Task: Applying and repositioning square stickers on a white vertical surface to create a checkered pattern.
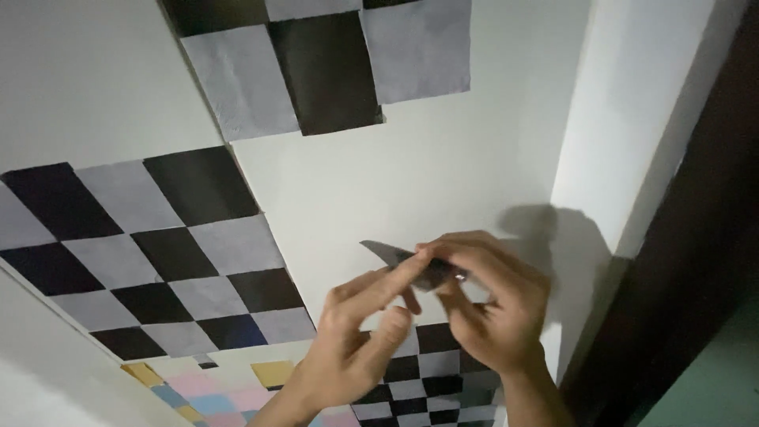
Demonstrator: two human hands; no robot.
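Note:
Both my hands are raised in front of a white wall. Together they pinch a small grey piece of paper whose pointed corner sticks out to the left. My left hand holds it with forefinger and thumb from below left. My right hand grips its right end from above, fingers curled over it. Most of the paper is hidden under the fingers.
Black and grey paper squares form checkerboard patches on the wall: a large checkerboard patch at the left, a second at the top, a third below my hands. Pastel pink, blue and yellow squares sit at the bottom. A dark door frame stands right.

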